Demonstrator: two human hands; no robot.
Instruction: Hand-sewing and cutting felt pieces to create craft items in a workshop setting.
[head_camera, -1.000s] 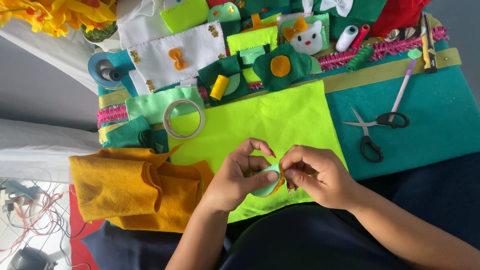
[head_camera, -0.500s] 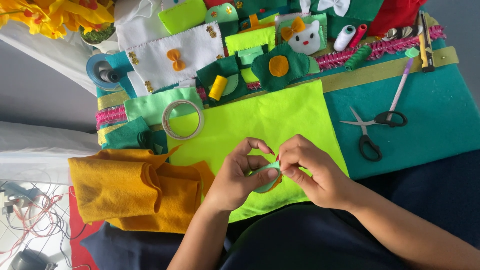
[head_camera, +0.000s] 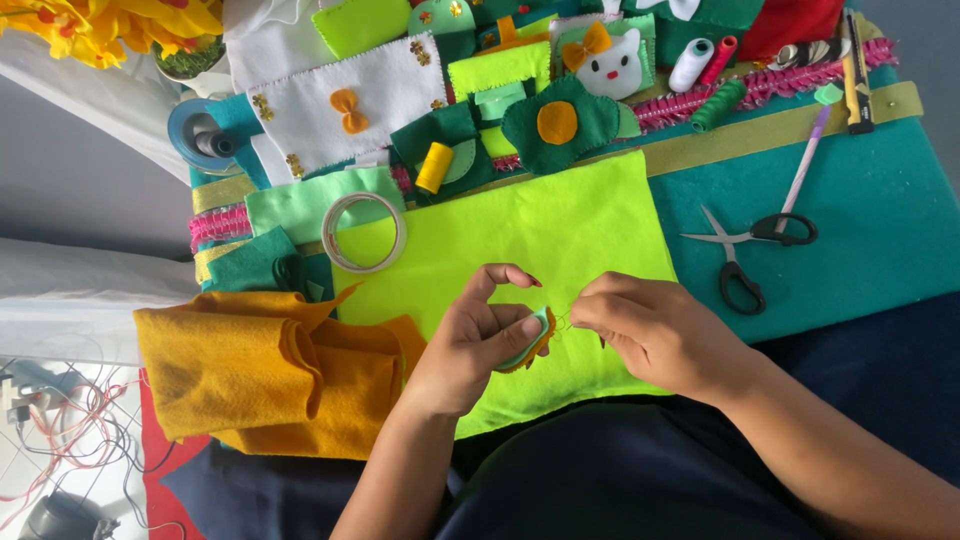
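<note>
Head view, only one camera. Left hand (head_camera: 470, 345) pinches a small felt piece (head_camera: 530, 342) between thumb and fingers, index finger arched up and over it. The piece is a layered oval-ish patch: pale mint-green face, orange felt edge showing along its lower right rim. It's held on edge, tilted, so most of the face is hidden by the fingers. It sits above the lower middle of the lime-green felt sheet (head_camera: 560, 225), not lying on it.

Right hand (head_camera: 655, 330) is just beside the piece, fingers pressed together in a pinch at the fingertips, right at the piece's edge. A thin thread (head_camera: 566, 318) loops between the piece and those fingertips; can't tell if a needle is in the pinch, too small.

Around it: folded mustard-yellow felt (head_camera: 270, 365) left of the left hand, touching the lime sheet's corner. Roll of clear tape (head_camera: 364, 232) lying flat at the sheet's upper left corner. Black-handled scissors (head_camera: 745, 250) lying partly apart on the teal felt (head_camera: 860, 215), well right of the hands. Pink pen (head_camera: 803, 170) just above the scissors. Yellow thread spool (head_camera: 434, 167) and a dark green felt flower with orange centre (head_camera: 560, 123) beyond the sheet's far edge.
</note>
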